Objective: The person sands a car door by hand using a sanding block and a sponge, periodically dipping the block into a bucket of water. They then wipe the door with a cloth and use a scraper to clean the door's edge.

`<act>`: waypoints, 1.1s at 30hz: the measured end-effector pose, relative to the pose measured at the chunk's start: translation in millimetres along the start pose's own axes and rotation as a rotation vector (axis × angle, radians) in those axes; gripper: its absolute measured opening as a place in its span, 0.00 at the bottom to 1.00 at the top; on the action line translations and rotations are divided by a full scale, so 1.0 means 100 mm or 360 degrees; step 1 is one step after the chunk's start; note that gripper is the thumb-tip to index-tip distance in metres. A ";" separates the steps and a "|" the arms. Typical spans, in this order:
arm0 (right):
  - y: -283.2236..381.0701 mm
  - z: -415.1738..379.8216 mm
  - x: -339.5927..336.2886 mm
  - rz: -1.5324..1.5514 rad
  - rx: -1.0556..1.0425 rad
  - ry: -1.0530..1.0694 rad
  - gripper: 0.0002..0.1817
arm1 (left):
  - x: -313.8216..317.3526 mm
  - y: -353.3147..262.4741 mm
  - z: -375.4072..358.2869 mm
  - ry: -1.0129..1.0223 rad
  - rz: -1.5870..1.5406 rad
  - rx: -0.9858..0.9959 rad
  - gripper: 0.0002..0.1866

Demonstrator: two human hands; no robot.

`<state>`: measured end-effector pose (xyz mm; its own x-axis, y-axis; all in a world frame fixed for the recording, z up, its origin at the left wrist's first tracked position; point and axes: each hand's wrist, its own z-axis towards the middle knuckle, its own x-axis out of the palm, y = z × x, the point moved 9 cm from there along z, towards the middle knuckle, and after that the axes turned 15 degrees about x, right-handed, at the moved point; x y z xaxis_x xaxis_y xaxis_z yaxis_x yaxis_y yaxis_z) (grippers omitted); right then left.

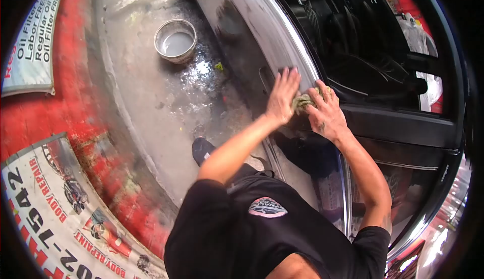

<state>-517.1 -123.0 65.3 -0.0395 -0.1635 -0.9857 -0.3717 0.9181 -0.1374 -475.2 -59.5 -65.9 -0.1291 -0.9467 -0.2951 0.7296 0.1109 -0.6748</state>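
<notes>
My left hand (282, 96) lies flat on the car door (262, 42), fingers spread open and pressed against the dark, glossy panel just below the window sill. My right hand (326, 111) sits just to the right of it, fingers curled closed around a yellowish-green sponge (302, 101) that bunches out between my two hands. The sponge rests against the top edge of the door, where the open window frame begins, and it touches the thumb side of my left hand.

Through the window, farther right, I see the dark car interior (353, 32). To the left of the door, on the wet concrete floor (151, 107), stands a round metal bowl (175, 40) holding cloudy water, well apart from my hands. A small greenish scrap (219, 67) lies on the floor near the door's lower edge. Printed banners (55, 213) line the red wall at the far left.
</notes>
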 end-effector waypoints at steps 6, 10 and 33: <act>0.03 -0.07 -0.01 0.0024 0.0076 -0.0010 0.13 | -0.58 1.23 1.09 -0.0385 0.0249 -0.0346 0.31; -0.01 -0.04 0.06 0.0093 0.0052 -0.0058 0.11 | 0.04 -0.07 0.07 -0.0253 0.0086 -0.0198 0.34; 0.07 0.15 -0.02 -0.0052 0.0151 0.0066 0.12 | -0.90 1.79 1.41 -0.0321 0.0271 -0.0491 0.30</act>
<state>-505.3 -111.0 64.8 -0.0678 -0.2069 -0.9760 -0.2840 0.9418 -0.1799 -238.1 2.5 -64.4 0.1328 -0.9439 -0.3022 0.4893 0.3276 -0.8082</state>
